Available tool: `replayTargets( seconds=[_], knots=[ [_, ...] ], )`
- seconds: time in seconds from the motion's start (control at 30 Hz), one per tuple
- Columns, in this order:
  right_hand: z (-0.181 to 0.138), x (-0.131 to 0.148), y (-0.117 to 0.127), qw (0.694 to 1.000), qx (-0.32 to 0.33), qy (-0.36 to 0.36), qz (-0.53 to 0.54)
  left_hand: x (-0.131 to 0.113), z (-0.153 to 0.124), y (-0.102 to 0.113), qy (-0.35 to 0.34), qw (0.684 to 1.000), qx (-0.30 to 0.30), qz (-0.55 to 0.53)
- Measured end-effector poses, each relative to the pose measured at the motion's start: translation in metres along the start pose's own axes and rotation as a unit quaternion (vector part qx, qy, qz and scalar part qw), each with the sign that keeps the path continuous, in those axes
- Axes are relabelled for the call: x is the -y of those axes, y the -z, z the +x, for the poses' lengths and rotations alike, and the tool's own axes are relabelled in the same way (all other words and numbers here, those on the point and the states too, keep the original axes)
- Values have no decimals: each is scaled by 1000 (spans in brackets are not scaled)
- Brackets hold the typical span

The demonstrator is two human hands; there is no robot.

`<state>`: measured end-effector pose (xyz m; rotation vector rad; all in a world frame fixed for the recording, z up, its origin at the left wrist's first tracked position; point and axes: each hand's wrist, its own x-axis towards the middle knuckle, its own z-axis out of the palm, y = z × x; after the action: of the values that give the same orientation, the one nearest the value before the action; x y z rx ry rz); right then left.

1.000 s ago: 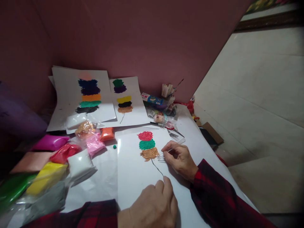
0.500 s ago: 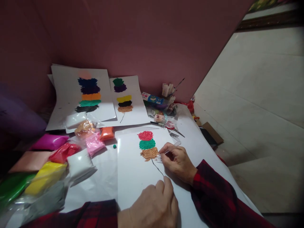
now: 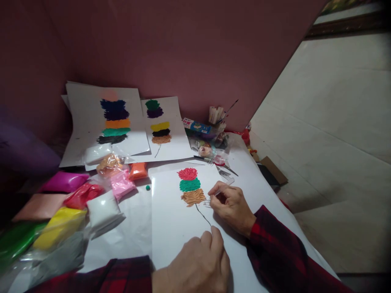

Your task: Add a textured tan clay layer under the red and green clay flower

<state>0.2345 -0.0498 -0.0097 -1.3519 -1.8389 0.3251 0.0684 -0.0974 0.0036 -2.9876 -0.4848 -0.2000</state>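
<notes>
A white sheet [image 3: 174,228] lies in front of me with a stack of red, green and tan clay patches [image 3: 190,185] and a thin dark stem below them. My right hand [image 3: 230,205] is closed round a clear plastic fork [image 3: 220,191], its tines at the right edge of the tan patch. My left hand [image 3: 198,266] rests curled on the sheet's lower part, fingertips near the end of the stem; I see nothing in it.
Bags of coloured clay [image 3: 61,203] crowd the left of the table. Two finished sheets [image 3: 122,122] lean on the pink wall behind. A cluster of tools and packets [image 3: 210,134] and another fork [image 3: 224,174] lie at the back right. The table's right edge drops to the floor.
My right hand slid the fork left to the tan patch, then drew it back slightly to the right. The left hand stayed put.
</notes>
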Motion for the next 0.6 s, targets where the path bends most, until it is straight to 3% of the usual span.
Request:
replayTargets(
  seconds=[0.2,0.37,0.47,0.6],
  knots=[
    [0,-4,0,995,6,-92,48,1,-3,3,-9,999,-22,25],
    [-2,-13,0,967,-24,-195,164,-1,-3,2,8,999,15,31],
    [-2,-15,0,960,-24,-205,189,-3,-4,1,1,999,2,39],
    [-1,-12,0,974,-16,-172,146,-3,-4,2,16,998,-28,51]
  ],
)
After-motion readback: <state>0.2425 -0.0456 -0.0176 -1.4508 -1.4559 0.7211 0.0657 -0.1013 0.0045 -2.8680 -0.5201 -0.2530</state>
